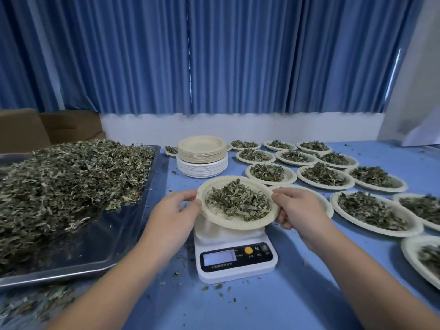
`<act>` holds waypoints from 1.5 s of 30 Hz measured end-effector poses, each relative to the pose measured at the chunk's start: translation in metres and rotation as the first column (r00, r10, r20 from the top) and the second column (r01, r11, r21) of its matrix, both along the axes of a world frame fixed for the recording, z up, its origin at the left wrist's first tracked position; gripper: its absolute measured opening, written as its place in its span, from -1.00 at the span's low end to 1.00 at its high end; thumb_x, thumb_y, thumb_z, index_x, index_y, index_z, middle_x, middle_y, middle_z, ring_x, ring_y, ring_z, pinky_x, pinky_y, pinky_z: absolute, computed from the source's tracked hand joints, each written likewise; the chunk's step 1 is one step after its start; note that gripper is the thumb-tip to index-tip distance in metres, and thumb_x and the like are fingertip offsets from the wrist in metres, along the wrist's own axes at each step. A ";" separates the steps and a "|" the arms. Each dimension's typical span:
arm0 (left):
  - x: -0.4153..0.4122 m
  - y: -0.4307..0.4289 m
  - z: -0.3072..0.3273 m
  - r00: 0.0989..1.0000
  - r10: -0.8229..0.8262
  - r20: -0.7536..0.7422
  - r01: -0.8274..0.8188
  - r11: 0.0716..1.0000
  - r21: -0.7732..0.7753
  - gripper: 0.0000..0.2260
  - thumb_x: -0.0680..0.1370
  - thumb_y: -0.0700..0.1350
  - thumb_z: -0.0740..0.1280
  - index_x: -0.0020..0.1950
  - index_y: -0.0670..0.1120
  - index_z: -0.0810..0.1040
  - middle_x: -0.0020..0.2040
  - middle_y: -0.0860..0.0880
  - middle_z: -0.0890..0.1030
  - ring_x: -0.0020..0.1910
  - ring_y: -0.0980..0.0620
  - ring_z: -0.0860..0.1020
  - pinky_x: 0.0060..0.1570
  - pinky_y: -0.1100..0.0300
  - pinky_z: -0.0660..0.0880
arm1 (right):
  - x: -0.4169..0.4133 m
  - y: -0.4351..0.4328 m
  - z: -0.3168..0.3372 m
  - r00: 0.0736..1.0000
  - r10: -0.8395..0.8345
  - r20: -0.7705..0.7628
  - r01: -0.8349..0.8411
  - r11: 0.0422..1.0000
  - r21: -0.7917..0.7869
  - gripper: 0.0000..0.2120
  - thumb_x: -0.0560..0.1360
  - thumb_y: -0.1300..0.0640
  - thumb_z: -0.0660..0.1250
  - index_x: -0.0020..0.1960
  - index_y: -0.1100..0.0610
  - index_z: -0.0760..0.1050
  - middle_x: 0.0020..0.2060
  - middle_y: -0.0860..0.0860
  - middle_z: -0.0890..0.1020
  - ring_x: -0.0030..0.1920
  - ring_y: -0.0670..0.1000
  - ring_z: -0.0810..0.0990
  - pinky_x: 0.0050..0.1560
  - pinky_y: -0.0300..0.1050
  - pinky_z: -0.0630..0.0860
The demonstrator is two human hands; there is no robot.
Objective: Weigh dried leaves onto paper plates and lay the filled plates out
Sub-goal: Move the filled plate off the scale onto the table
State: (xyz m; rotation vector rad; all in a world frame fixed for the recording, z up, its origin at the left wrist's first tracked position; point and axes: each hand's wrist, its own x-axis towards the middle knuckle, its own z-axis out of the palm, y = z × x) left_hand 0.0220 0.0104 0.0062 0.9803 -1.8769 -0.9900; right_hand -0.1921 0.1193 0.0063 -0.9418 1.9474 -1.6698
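A cream paper plate [240, 223] heaped with dried leaves [238, 202] is held tilted just above the white kitchen scale [235, 260]. My left hand [175, 210] pinches the plate's left rim. My right hand [300, 209] grips its right rim, thumb on top and fingers curled beneath. The scale's display [220, 257] is lit, but its reading is illegible. A big pile of dried leaves [62, 184] fills the metal tray [133, 225] on the left.
A stack of empty paper plates [202, 156] stands behind the scale. Several filled plates [371, 210] lie in rows across the blue table [273, 301] to the right. Loose leaf crumbs dot the table. Blue curtains and cardboard boxes [47, 127] stand behind.
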 end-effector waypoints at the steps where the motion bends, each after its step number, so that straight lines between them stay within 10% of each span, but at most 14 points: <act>1: -0.002 0.005 0.000 1.000 -0.013 -0.016 0.013 0.999 -0.032 -0.79 0.57 -0.02 0.30 0.19 0.10 0.59 0.14 0.20 0.55 0.03 0.27 0.52 -0.04 0.35 0.38 | -0.001 0.007 0.003 1.000 -0.010 0.010 0.010 1.000 -0.011 -0.87 0.55 0.24 0.28 -0.09 0.09 0.58 -0.60 0.01 0.48 -0.59 -0.08 0.41 -0.58 -0.22 0.33; 14: -0.069 0.134 0.012 0.904 -0.376 -0.204 0.359 0.926 -0.117 -0.77 0.56 -0.14 0.32 0.02 0.21 0.61 -0.02 0.15 0.59 -0.24 0.23 0.53 -0.29 0.50 0.40 | -0.039 0.194 0.053 0.988 -0.140 -0.070 0.144 0.988 0.055 -0.89 0.54 0.28 0.28 0.04 0.22 0.55 -0.58 0.07 0.53 -0.61 -0.04 0.49 -0.55 -0.26 0.44; 19: -0.120 0.197 0.015 0.835 -0.525 -0.164 0.518 0.851 -0.089 -0.77 0.57 -0.15 0.33 0.14 0.15 0.58 0.15 0.20 0.55 -0.01 0.11 0.59 0.14 0.14 0.46 | -0.071 0.279 0.060 0.947 -0.301 -0.111 0.313 0.944 0.108 -0.88 0.51 0.25 0.31 0.00 0.16 0.62 -0.47 0.10 0.61 -0.58 -0.02 0.53 -0.51 -0.22 0.50; 25: -0.183 0.290 0.010 0.701 -0.707 -0.096 0.706 0.707 -0.043 -0.67 0.56 -0.11 0.32 0.33 0.04 0.52 0.16 0.27 0.47 -0.10 0.36 0.52 -0.01 0.49 0.38 | -0.106 0.393 0.057 0.863 -0.488 -0.128 0.501 0.858 0.110 -0.81 0.46 0.38 0.26 -0.07 0.26 0.64 -0.44 0.11 0.60 -0.51 0.02 0.52 -0.49 -0.21 0.52; 31: -0.226 0.372 0.011 0.488 -0.868 0.095 0.868 0.493 0.050 -0.69 0.54 -0.02 0.26 0.08 0.45 0.48 0.04 0.26 0.52 0.01 0.17 0.57 -0.17 0.39 0.36 | -0.132 0.494 0.046 0.793 -0.590 -0.152 0.609 0.775 0.171 -0.82 0.48 0.37 0.28 -0.08 0.22 0.65 -0.40 0.15 0.59 -0.43 0.08 0.48 -0.49 -0.21 0.49; 37: -0.248 0.411 -0.007 0.394 -0.915 0.085 0.880 0.402 0.254 -0.74 0.53 0.05 0.25 0.16 0.36 0.49 -0.18 0.13 0.64 -0.31 0.27 0.59 -0.46 0.45 0.38 | -0.147 0.545 0.016 0.776 -0.623 -0.099 0.624 0.736 0.262 -0.82 0.50 0.36 0.28 -0.06 0.22 0.65 -0.43 0.15 0.58 -0.47 0.06 0.45 -0.48 -0.19 0.48; 45: -0.266 0.414 -0.022 0.389 -0.915 0.105 0.860 0.402 0.315 -0.66 0.51 -0.02 0.22 0.26 0.26 0.40 0.16 0.34 0.52 -0.20 0.08 0.66 -0.32 0.29 0.43 | -0.163 0.538 -0.011 0.787 -0.608 -0.100 0.602 0.724 0.338 -0.86 0.51 0.33 0.29 -0.07 0.26 0.64 -0.52 0.15 0.52 -0.61 0.01 0.41 -0.56 -0.28 0.37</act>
